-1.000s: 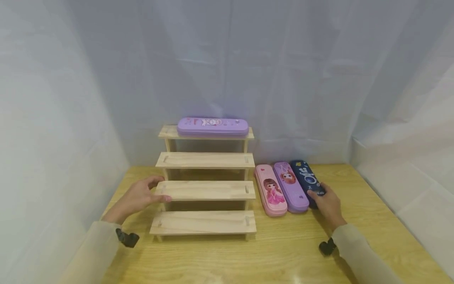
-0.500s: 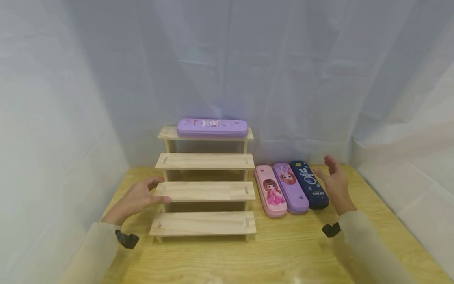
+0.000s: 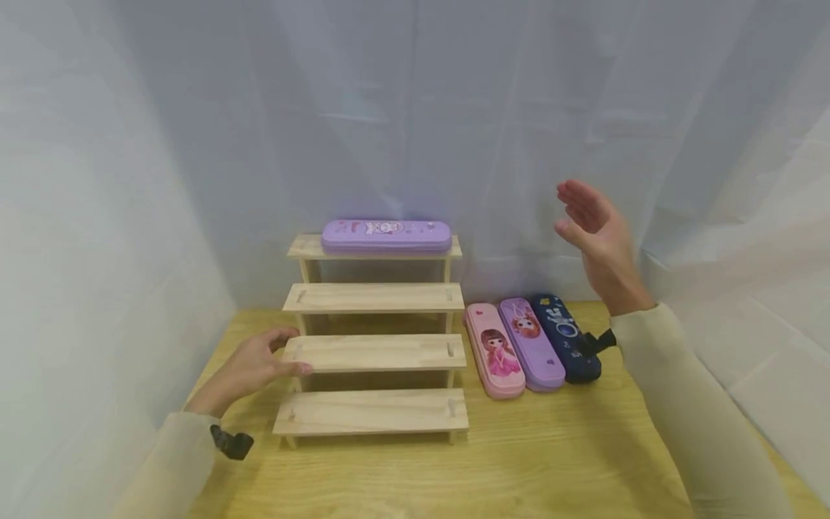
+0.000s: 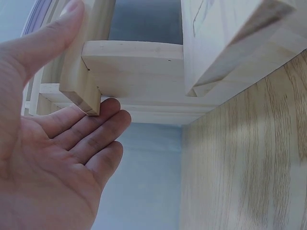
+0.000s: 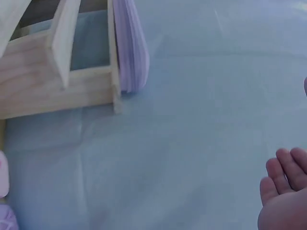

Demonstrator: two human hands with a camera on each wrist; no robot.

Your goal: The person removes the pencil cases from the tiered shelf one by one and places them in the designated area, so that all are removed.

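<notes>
A wooden four-step display rack (image 3: 375,351) stands left of centre in the head view. My left hand (image 3: 253,365) grips the left end of its second step from the bottom, thumb on top and fingers at the lower edge, as the left wrist view shows. A purple pencil case (image 3: 386,237) lies lengthwise on the top step. My right hand (image 3: 599,241) is raised in the air at the right, holding nothing. Below it on the table lie a dark blue space-themed pencil case (image 3: 556,321), a purple one with a doll (image 3: 533,344) and a pink one with a doll (image 3: 496,353).
The rack stands on a wood-grain table (image 3: 415,479). White sheeting (image 3: 493,144) hangs close behind it and along both sides. The lower three steps show bare wood. Black wrist cameras (image 3: 231,442) sit at both cuffs.
My right hand has let go of the dark blue pencil case, then risen and moved toward the back. My left hand keeps its place on the rack.
</notes>
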